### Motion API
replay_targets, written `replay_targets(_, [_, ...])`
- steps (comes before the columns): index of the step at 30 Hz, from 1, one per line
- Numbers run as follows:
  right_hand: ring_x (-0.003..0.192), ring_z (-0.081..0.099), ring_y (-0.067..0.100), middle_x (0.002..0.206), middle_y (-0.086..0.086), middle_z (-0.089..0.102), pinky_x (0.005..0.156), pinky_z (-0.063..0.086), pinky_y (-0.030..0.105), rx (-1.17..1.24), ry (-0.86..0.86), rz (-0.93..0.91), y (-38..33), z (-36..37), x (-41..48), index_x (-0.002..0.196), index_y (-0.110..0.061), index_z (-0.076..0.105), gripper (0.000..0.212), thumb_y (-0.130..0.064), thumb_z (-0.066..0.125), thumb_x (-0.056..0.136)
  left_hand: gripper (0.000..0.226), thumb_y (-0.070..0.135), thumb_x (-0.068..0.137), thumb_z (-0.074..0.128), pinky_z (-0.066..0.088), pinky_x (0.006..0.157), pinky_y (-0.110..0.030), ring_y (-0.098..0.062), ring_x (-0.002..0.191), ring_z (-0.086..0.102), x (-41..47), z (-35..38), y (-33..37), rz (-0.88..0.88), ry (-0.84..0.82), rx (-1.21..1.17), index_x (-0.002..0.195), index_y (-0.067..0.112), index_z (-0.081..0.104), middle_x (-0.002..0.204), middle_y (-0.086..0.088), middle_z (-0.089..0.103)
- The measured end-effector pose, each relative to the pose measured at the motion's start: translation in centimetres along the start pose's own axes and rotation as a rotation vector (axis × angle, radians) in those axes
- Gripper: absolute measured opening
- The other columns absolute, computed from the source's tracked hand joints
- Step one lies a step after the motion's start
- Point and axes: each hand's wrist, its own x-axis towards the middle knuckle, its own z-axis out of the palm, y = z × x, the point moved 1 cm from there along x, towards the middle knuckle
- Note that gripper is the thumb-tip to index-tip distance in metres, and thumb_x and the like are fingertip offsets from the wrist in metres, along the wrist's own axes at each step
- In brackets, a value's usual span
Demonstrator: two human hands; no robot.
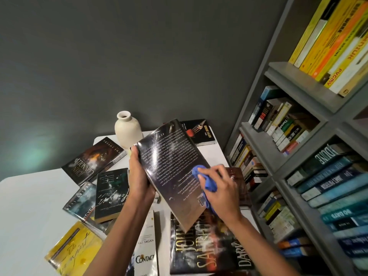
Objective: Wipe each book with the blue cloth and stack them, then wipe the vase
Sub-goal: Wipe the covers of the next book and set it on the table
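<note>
— From the head camera, where is the vase?

— The cream vase [127, 129] stands upright at the far edge of the white table [29, 206], against the grey wall. I'll place everything else from it.

— And the book being wiped?

— A glossy black book [171, 162] is held up off the table. It is tilted with its back cover toward the camera, and its top edge is just right of the vase.

— The hands?

— The left hand [139, 172] grasps the book's left edge, just in front of the vase. Its thumb lies on the cover and the other fingers are hidden behind. The right hand [221, 186] is nearer the camera, to the vase's right. Its fingers are bunched round the blue cloth [207, 180], pressing it on the cover's lower right part.

— Other books?

— They lie flat and spread about, some overlapping. "The Lovers" [93, 160] lies just left of the vase, and a black book with a fork on it [199, 131] lies to the vase's right. Nearer the camera than the vase are a yellow book [73, 250], "Contact" [146, 255] and a large dark book with gold lettering [209, 250]. A grey bookshelf [298, 156] stands well right of the vase.
</note>
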Motion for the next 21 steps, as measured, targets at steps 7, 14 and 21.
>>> replay_targets(7, [0.068,0.057,0.006,0.098,-0.003,0.056,0.054,0.054,0.021,0.095,-0.171,-0.191,-4.2,1.7,-2.9,0.119,-0.032,0.057,0.03,-0.038,0.06,0.09,0.068,0.06,0.095,0.04,0.06,0.074,-0.033,-0.023,0.091,0.067,0.1,0.2,-0.2,0.014,-0.014,-0.018,0.133,0.006,0.054,0.113,-0.017,0.066])
replay_targets(14, [0.058,0.048,0.004,0.088,-0.003,0.056,0.051,0.03,0.003,-0.132,0.111,0.155,0.5,-0.4,1.4,0.098,-0.017,0.068,0.019,-0.018,0.076,0.081,0.058,0.057,0.098,0.038,0.06,0.065,-0.031,-0.017,0.079,0.07,-0.3,-0.6,-0.9,0.011,-0.043,0.033,0.12,0.01,0.063,0.096,-0.009,0.072])
replay_targets(21, [0.065,0.057,0.018,0.092,0.0,0.053,0.051,0.047,0.029,-0.061,0.223,0.184,-4.1,1.1,9.1,0.101,-0.018,0.065,0.016,-0.024,0.066,0.086,0.063,0.06,0.094,0.044,0.054,0.092,-0.046,-0.036,0.111,0.064,-1.7,1.7,-1.8,-0.014,-0.046,0.209,0.125,0.008,0.061,0.119,-0.022,0.066])
